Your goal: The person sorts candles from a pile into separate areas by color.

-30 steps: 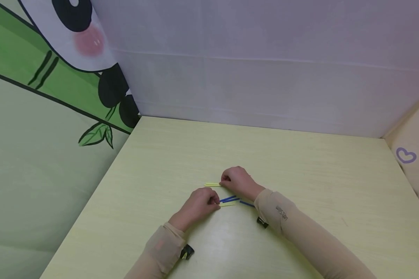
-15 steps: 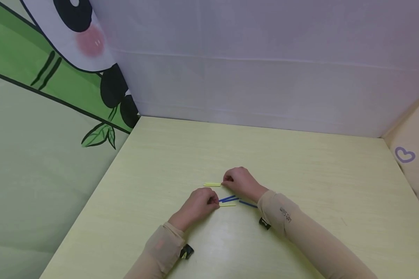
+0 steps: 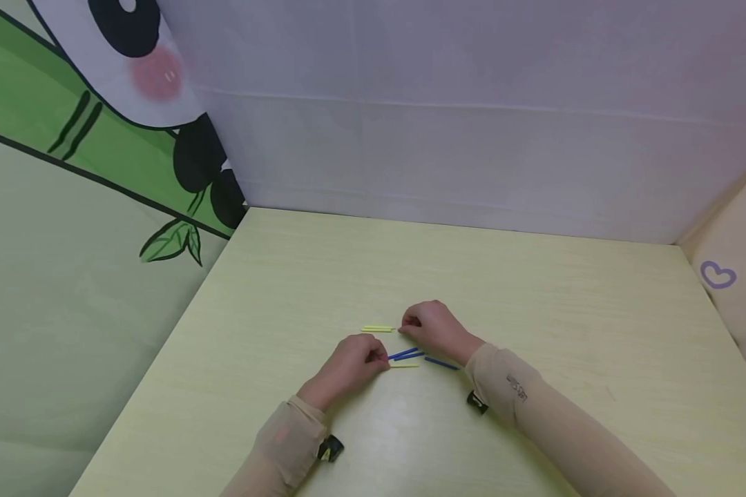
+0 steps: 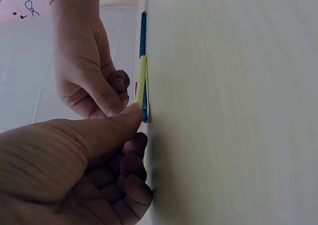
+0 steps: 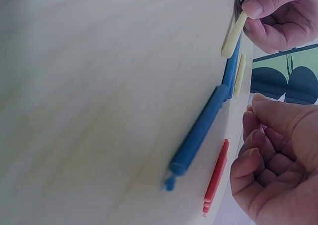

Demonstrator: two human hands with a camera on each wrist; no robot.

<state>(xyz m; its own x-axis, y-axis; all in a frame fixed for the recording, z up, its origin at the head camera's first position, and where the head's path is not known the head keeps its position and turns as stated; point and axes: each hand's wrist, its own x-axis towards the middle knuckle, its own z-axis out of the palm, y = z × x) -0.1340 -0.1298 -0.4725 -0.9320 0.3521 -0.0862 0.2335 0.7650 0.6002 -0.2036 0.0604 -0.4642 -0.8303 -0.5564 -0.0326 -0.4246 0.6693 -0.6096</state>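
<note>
In the head view, my left hand (image 3: pixel 351 360) is at the near side of a small group of sticks. Its thumb and fingertips pinch one end of a short yellow stick (image 5: pixel 234 38). Blue sticks (image 3: pixel 405 354) lie beside it, and another blue stick (image 3: pixel 441 363), with a narrow knob at its end, lies to the right. My right hand (image 3: pixel 434 327) is curled, thumb near index finger, just right of yellow sticks (image 3: pixel 376 329) lying side by side. Nothing is visible in its grasp. A red stick (image 5: pixel 216 178) lies by the right hand, hidden in the head view.
The pale wooden table (image 3: pixel 534 297) extends around the hands. A plain light wall (image 3: pixel 441 159) stands at its back edge. A printed green panel (image 3: pixel 99 124) is at the left, and a cream panel (image 3: pixel 730 297) borders the right.
My right hand has shifted slightly right, away from the yellow sticks, and their right ends now show. The left hand and its yellow stick stay nearly in place.
</note>
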